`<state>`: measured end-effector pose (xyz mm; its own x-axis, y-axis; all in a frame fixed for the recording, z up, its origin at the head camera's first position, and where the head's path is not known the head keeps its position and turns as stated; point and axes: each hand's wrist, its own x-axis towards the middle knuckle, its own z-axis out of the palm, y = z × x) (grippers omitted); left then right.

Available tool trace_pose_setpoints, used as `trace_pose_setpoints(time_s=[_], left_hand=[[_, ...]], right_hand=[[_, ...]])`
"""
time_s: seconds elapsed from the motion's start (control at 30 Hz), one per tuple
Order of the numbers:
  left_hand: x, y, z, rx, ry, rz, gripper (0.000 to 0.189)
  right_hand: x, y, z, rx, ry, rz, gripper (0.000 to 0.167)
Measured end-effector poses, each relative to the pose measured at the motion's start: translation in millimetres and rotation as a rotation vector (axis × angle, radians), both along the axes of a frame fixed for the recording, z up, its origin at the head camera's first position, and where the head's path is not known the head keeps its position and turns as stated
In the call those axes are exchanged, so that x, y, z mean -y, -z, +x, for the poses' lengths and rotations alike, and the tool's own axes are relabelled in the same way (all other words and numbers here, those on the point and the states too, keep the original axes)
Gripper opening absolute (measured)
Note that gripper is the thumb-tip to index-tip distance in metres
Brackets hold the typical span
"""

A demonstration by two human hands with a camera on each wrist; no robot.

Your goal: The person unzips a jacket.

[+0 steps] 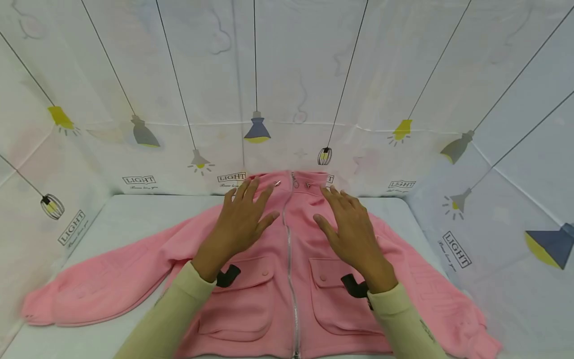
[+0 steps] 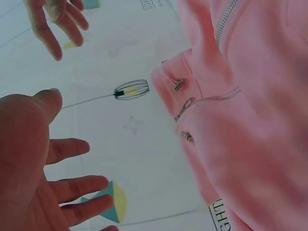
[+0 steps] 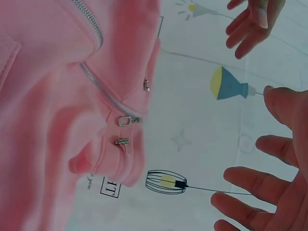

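Note:
A pink zip-up jacket (image 1: 255,309) lies front up on the white table, its silver zipper (image 1: 289,249) closed down the middle and its collar (image 1: 309,178) toward the back wall. Above the left chest hovers my left hand (image 1: 242,219), fingers spread and straight, holding nothing. My right hand (image 1: 352,232) is over the other chest side, also with extended fingers and nothing in them. Both wrist views show the hands apart from the cloth. Metal cord ends (image 3: 122,141) and a zipper pull (image 3: 124,121) sit at the collar.
The left sleeve (image 1: 107,279) stretches out across the white tabletop (image 1: 148,214); the right sleeve (image 1: 430,284) slants down to the right. White sheeting (image 1: 287,75) printed with hanging lamps encloses the table at the back and sides. Two flap pockets (image 1: 244,299) are on the jacket front.

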<state>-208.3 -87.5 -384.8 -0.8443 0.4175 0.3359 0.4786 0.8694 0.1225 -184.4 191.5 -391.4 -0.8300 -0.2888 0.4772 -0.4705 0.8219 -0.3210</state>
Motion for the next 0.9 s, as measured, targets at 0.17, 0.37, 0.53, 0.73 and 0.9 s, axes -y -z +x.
trace_pose_setpoints(time_s=[0.17, 0.37, 0.53, 0.73, 0.9], left_hand=[[-1.7, 8.4, -25.0, -0.040, 0.053, 0.061, 0.055], [-5.9, 20.1, -57.9, -0.048, 0.118, 0.191, 0.042], [-10.5, 26.0, -78.0, -0.023, 0.137, 0.252, 0.037], [-12.9, 33.2, -93.8, 0.009, 0.126, 0.289, 0.039], [-13.2, 36.7, -105.1, 0.051, 0.115, 0.302, 0.040]], right_hand=[[0, 7.4, -9.8, 0.008, 0.002, -0.020, 0.065], [2, 14.3, -21.4, 0.025, -0.013, -0.054, 0.063], [3, 19.4, -30.9, 0.029, -0.024, -0.062, 0.063], [5, 23.9, -39.4, 0.043, -0.030, -0.062, 0.063], [7, 26.6, -44.9, 0.080, -0.015, -0.051, 0.065]])
